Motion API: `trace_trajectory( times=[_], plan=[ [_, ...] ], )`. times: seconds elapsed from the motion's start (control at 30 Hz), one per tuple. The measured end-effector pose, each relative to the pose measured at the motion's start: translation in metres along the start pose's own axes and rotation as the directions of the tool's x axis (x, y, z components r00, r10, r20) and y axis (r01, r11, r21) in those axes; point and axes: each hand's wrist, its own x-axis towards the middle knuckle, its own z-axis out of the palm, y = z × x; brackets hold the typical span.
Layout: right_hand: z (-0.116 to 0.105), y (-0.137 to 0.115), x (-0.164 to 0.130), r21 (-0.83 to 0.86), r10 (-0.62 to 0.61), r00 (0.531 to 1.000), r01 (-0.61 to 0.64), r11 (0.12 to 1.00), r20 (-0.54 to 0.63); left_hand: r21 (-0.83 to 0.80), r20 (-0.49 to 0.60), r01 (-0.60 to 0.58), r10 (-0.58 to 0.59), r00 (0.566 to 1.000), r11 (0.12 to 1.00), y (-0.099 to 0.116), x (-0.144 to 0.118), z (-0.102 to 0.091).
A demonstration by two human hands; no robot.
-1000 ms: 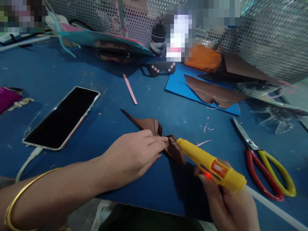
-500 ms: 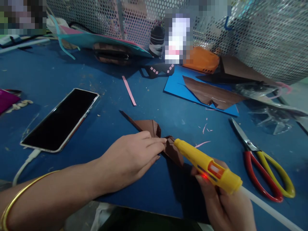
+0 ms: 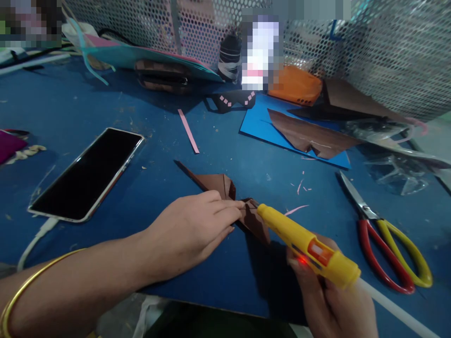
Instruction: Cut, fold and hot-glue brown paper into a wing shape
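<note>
A folded brown paper cutout [image 3: 213, 183] lies on the blue tabletop in front of me. My left hand [image 3: 197, 227] is closed on its middle, fingers together over the paper; the thumb is mostly hidden. In my right hand [image 3: 327, 286] is a yellow hot glue gun [image 3: 299, 234], with a red light glowing on its side and a white glue stick [image 3: 394, 305] sticking out of its back. The nozzle tip points left at the right part of the cutout, at or just above its upper edge; whether it touches, I cannot tell.
Red-and-yellow-handled scissors [image 3: 369, 225] lie right. A charging phone [image 3: 88, 173] lies left. Farther back are a pink paper strip [image 3: 188, 131], a black eye mask [image 3: 234, 101] with pink squares, a blue sheet [image 3: 253, 122], brown paper [image 3: 313, 134] and an orange pouch [image 3: 296, 84].
The glue gun and my right hand have shifted slightly right and down. My left hand stays on the brown paper cutout. The whole view has moved very slightly.
</note>
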Motion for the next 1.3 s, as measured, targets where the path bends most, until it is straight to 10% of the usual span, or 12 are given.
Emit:
trace_trajectory(
  times=[1.3],
  plan=[
    [0.002,-0.012,-0.001,-0.017,0.115,0.993,-0.115,0.993,0.005,0.017,0.031,0.024,-0.024,0.999,1.000,0.001,0.002,-0.002]
  ],
)
